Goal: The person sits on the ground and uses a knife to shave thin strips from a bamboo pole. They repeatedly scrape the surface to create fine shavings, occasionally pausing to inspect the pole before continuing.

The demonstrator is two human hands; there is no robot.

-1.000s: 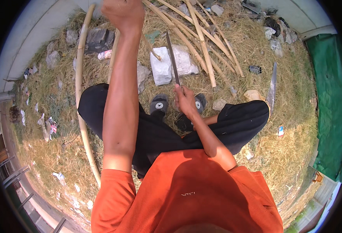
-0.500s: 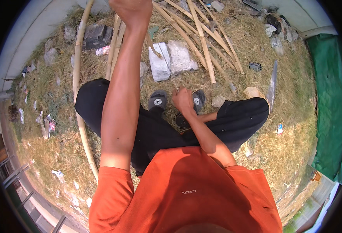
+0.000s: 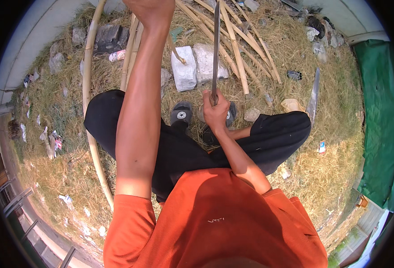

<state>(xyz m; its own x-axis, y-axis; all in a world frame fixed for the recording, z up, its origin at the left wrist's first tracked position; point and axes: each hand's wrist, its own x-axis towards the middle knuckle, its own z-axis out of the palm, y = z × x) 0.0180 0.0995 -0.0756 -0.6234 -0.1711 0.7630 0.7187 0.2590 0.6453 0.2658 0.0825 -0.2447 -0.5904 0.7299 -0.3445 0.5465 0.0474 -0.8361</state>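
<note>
My right hand (image 3: 216, 111) is closed round the handle of a machete (image 3: 216, 49), its long, narrow, dark blade pointing up and away from me. Stretched out to the far edge of the view, my left hand (image 3: 151, 10) looks closed on a bamboo stick (image 3: 176, 52); its fingers are mostly cut off by the frame. The lower end of that stick rests at a white stone block (image 3: 183, 71). A second pale, rougher block (image 3: 208, 64) lies against it on the right, partly behind the blade. My sandalled feet (image 3: 181, 114) are just below the blocks.
Several bamboo strips (image 3: 235, 47) lie on the dry grass at the far right. A long bamboo pole (image 3: 88, 80) curves past my left knee. A handsaw (image 3: 313, 96) lies beyond my right knee. Dark stone (image 3: 110, 39), litter and a green sheet (image 3: 378, 125) are around.
My right hand has tilted the machete upright, so its broad blade now shows, pointing away. The hand has shifted slightly right. My left arm has barely moved.
</note>
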